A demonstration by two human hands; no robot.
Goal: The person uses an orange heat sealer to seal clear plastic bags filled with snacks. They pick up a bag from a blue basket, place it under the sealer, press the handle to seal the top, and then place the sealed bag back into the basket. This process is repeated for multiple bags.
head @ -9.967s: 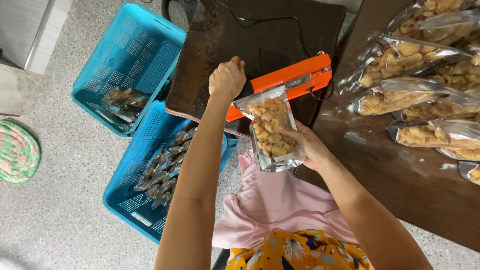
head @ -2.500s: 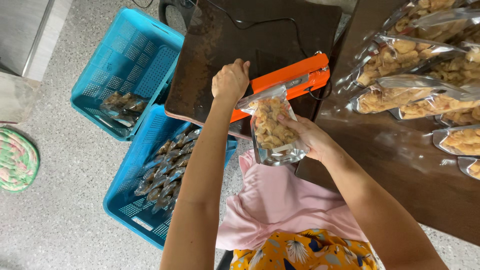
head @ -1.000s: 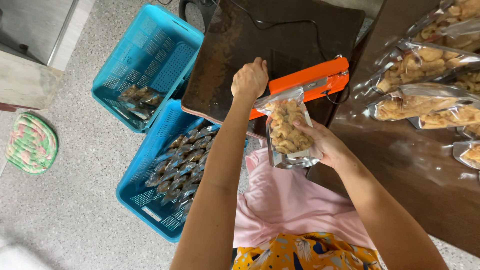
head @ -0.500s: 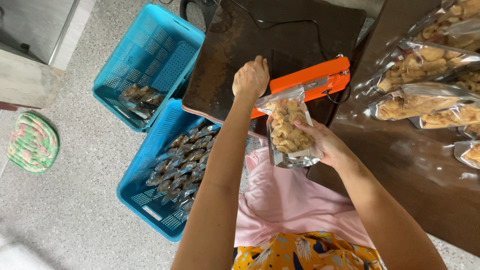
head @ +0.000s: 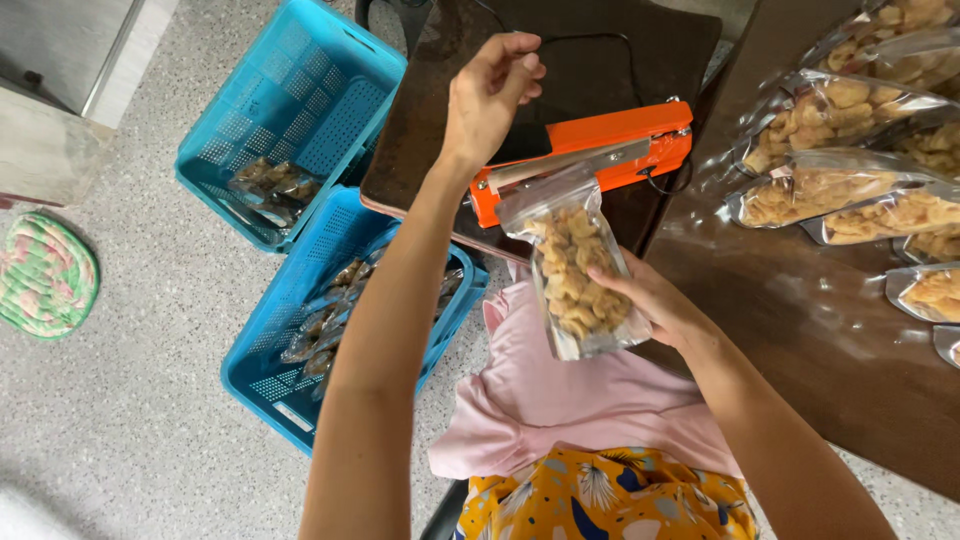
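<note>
My right hand [head: 655, 300] grips a clear pouch [head: 575, 270] of pale, curled fried snacks from the side and below. The pouch's top edge lies in the jaw of an orange heat sealer [head: 600, 150] on a dark brown tabletop [head: 590, 60]. My left hand [head: 490, 95] hovers above the sealer's left end, fingers loosely curled, holding nothing and apart from the sealer arm.
Two blue plastic baskets stand on the speckled floor at left; the near basket [head: 270, 370] holds several dark packets and the far basket [head: 300, 70] a few. Several filled snack pouches [head: 830, 190] lie on the brown table at right. A green patterned pad [head: 45, 275] lies far left.
My left hand has lifted off the sealer arm, which it was pressing down half a second ago. The pouch stays in my right hand at the jaw.
</note>
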